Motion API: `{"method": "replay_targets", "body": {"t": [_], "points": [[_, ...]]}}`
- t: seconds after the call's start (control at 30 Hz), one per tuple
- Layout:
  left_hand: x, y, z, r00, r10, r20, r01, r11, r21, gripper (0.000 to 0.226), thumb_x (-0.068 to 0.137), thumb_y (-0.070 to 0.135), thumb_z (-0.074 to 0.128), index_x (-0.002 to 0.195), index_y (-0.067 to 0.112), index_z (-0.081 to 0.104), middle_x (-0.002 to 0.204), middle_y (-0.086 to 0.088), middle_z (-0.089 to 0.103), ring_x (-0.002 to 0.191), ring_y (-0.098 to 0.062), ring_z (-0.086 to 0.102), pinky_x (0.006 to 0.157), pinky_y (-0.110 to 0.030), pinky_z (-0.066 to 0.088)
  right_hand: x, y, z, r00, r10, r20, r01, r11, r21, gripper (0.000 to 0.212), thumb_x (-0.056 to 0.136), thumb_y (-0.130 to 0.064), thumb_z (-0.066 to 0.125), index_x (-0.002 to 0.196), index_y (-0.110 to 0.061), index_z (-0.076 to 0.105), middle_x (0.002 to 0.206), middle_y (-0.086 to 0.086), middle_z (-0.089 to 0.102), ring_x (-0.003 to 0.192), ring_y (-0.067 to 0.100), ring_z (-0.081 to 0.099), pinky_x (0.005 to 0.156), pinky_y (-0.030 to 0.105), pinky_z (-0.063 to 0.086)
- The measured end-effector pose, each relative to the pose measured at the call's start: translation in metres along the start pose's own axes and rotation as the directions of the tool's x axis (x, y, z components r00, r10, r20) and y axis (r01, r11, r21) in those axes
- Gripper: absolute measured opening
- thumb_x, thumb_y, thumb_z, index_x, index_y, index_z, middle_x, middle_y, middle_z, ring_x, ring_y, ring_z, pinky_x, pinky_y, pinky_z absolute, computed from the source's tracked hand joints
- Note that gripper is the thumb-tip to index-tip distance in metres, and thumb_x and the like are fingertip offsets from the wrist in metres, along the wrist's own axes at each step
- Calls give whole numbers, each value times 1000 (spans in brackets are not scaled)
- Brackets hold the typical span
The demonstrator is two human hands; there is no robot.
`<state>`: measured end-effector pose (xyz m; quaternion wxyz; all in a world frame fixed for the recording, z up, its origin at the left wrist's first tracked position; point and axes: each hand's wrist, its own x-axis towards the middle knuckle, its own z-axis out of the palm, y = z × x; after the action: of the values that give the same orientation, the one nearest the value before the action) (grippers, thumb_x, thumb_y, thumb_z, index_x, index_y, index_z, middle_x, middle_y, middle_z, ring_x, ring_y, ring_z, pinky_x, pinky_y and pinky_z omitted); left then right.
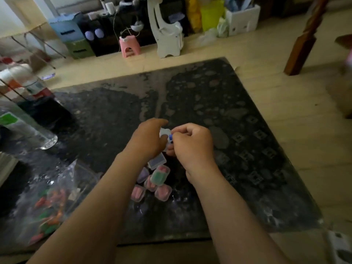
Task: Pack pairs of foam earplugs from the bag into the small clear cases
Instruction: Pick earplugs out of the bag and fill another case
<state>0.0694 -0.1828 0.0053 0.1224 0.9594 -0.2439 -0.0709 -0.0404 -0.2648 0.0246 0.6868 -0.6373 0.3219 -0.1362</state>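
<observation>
My left hand (147, 139) grips a small clear case (164, 132) above the middle of the dark table (238, 130). My right hand (192, 143) is curled beside it and pinches a blue earplug (170, 137) at the case's opening. Below my hands lies a cluster of several small clear cases (156, 180) holding pink, green and purple earplugs. A clear plastic bag (47, 204) of red, green and orange earplugs lies at the table's front left.
A clear glass tube (26, 128) with a green label lies at the left edge, with plastic bottles (24, 80) behind it. Beyond the table, on the wooden floor, stand a pink stool (129, 47), a white stand (167, 33) and a brown furniture leg (302, 48).
</observation>
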Motion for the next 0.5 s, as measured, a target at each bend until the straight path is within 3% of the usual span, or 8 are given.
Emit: {"method": "replay_targets", "body": {"t": [0.07, 0.13, 0.23, 0.3, 0.37, 0.43, 0.5], "points": [[10, 6, 5, 998, 11, 62, -18, 993, 114, 41, 94, 22, 65, 134, 27, 61, 135, -4, 64, 120, -25, 60, 95, -37, 48, 3, -2, -6, 999, 32, 9, -33, 999, 34, 24, 91, -9, 59, 75, -26, 67, 78, -3, 70, 70, 13, 72, 70, 39, 65], [13, 12, 8, 996, 24, 90, -41, 981, 188, 21, 91, 19, 64, 108, 31, 64, 111, -2, 67, 96, -20, 60, 80, -32, 45, 5, -3, -9, 999, 48, 18, -49, 997, 60, 25, 93, -9, 58, 77, -26, 66, 76, -5, 69, 64, 10, 71, 68, 36, 65], [14, 14, 12, 996, 37, 76, -53, 975, 216, 26, 91, 14, 63, 87, 34, 46, 93, 3, 55, 87, -19, 56, 76, -31, 42, 7, -5, -10, 998, 54, 26, -56, 996, 74, 25, 93, -8, 54, 80, -26, 66, 78, -3, 71, 65, 10, 72, 69, 37, 65], [12, 15, 9, 998, 49, 44, -56, 980, 190, 24, 90, 14, 65, 87, 33, 50, 92, 4, 57, 90, -21, 60, 76, -32, 45, 9, -5, -10, 999, 46, 20, -48, 996, 78, 27, 92, -6, 53, 78, -26, 66, 73, -3, 70, 64, 12, 72, 69, 38, 65], [8, 14, 6, 999, 48, -15, -46, 994, 94, 16, 88, 12, 66, 99, 24, 64, 101, -1, 66, 100, -24, 63, 81, -37, 52, 9, -7, -9, 999, 41, 21, -43, 996, 76, 28, 92, -7, 53, 76, -26, 66, 71, -3, 70, 63, 11, 72, 68, 38, 65], [0, 11, 0, 998, 25, -64, -27, 999, -39, 31, 87, 12, 67, 116, 21, 70, 111, -4, 69, 105, -24, 63, 88, -40, 54, 7, -8, -8, 998, 54, 28, -56, 995, 83, 28, 93, -7, 53, 76, -26, 66, 76, -2, 72, 60, 10, 71, 67, 36, 65], [-15, 7, -7, 993, -14, -113, -7, 983, -183, 29, 90, 17, 69, 119, 21, 69, 108, -1, 69, 97, -17, 64, 81, -31, 53, 5, -11, -5, 997, 66, 50, -71, 991, 110, 27, 94, -7, 54, 79, -24, 68, 80, 0, 73, 62, 10, 71, 65, 30, 65]]}}
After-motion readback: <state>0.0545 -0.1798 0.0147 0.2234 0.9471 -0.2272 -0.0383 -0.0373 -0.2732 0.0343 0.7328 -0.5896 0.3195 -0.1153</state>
